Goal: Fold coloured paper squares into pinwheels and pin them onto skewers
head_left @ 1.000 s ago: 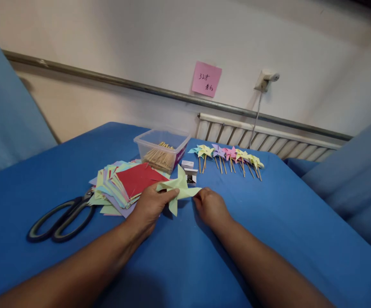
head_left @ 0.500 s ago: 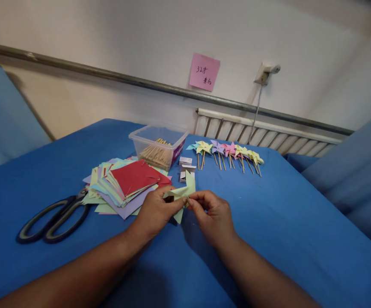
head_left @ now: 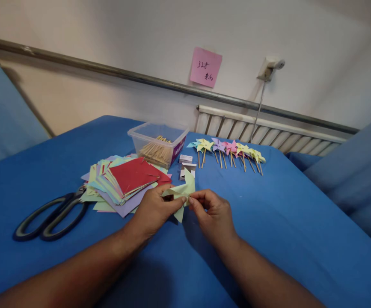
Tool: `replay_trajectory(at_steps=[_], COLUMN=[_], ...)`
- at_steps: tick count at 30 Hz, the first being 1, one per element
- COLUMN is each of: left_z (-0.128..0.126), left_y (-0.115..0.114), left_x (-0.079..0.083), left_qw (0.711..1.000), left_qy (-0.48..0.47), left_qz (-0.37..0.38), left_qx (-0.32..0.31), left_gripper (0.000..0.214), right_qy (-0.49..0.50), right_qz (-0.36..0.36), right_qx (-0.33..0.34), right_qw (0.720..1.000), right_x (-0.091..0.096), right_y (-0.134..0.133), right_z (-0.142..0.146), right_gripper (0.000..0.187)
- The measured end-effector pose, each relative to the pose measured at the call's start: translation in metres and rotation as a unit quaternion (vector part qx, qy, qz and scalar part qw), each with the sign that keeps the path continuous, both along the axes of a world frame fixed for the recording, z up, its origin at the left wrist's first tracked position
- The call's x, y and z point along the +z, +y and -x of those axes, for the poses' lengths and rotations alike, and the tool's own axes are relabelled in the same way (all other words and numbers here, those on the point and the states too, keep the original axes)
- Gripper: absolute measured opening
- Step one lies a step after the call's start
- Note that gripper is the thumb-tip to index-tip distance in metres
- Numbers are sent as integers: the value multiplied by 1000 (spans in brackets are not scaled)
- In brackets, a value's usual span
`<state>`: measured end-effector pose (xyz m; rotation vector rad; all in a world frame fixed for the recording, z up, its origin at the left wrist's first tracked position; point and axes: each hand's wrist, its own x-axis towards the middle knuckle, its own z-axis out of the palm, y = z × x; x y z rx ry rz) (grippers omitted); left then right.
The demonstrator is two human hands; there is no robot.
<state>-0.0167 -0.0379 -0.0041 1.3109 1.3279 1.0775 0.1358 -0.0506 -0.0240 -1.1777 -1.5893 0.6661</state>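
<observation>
A pale green sheet cut into pinwheel flaps (head_left: 183, 191) is held just above the blue table (head_left: 268, 222). My left hand (head_left: 153, 210) pinches its left side with thumb and fingers closed on the paper. My right hand (head_left: 212, 213) pinches a flap at the sheet's centre, fingers curled shut on it. The two hands almost touch over the paper.
A fanned stack of coloured paper squares (head_left: 126, 179) with a red one on top lies left of my hands. Black scissors (head_left: 48, 216) lie further left. Behind stand a clear tub of wooden sticks (head_left: 158, 147), small staple boxes (head_left: 186, 164) and a row of finished pinwheels (head_left: 228, 149).
The green paper lay spread flat with my hands at its sides. My right hand has folded a flap inward and now pinches it at the centre; the paper is bunched smaller.
</observation>
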Motion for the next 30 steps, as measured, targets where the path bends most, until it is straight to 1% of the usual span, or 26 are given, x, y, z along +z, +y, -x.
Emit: replay_trajectory(at_steps=[6, 14, 21, 26, 30], left_z=[1, -1, -2, -2, -3], left_y=[2, -2, -3, -2, -3], left_x=[0, 5, 7, 5, 7], left_qw=[1000, 1000, 1000, 1000, 1000], left_qy=[-15, -4, 7, 18, 18], left_qz=[5, 4, -7, -9, -10], left_qx=[6, 1, 16, 12, 14], left_gripper=[29, 24, 21, 21, 22], right_qy=[18, 14, 8, 7, 15], right_qz=[24, 0, 3, 1, 1], right_qx=[2, -3, -3, 2, 5], right_qw=[1000, 1000, 1000, 1000, 1000], right_x=[-2, 7, 6, 6, 2], right_y=[0, -5, -5, -6, -5], right_z=[1, 2, 2, 1, 1], right_gripper=[9, 10, 10, 10, 10])
